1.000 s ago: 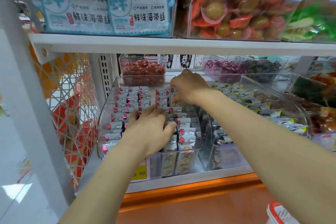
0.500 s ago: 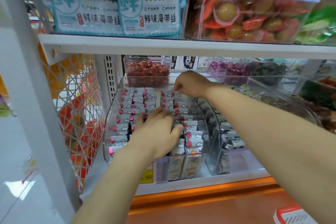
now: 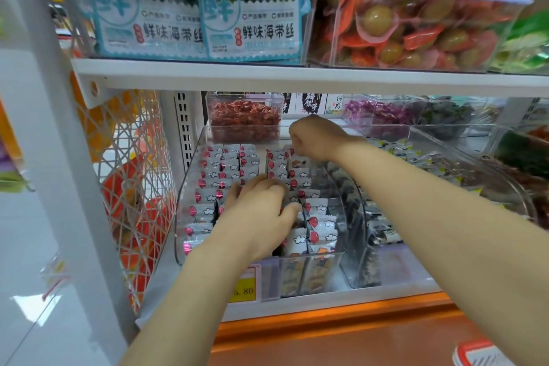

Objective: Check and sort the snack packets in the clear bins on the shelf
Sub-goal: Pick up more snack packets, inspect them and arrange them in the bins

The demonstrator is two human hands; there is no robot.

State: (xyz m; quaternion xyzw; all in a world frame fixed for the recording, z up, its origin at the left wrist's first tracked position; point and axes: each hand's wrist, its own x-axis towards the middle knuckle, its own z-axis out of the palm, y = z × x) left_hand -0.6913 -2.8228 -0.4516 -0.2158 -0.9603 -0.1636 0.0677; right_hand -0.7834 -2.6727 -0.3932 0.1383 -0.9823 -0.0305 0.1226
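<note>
— Where are the snack packets?
— In the clear bin (image 3: 190, 175) at the centre of the frame, on the lower shelf. They are small white snack packets (image 3: 322, 221) printed with a red balloon and clouds, and they stand in rows. Their writing is too small to read.
— And the hands?
— The left hand (image 3: 258, 217) lies palm down on the middle rows. Its fingers are fairly straight and press on the packet tops, and the thumb touches the row to its right. It grips nothing. The right hand (image 3: 315, 137) is at the back of the bin, fingers curled down into the far right row. Its fingertips are hidden, so I cannot tell whether it pinches a packet.
— Any labels?
— A yellow price tag (image 3: 245, 290) on the bin's front, lower centre, ends in ".80"; the left forearm covers the rest. At upper left, blue-and-white seaweed packs (image 3: 252, 9) read 鲜味海带丝.
— Neighbours?
— A second clear bin (image 3: 395, 273) just beside it on the right holds dark packets. A small tub of red-wrapped pieces (image 3: 243, 116) stands just behind.
</note>
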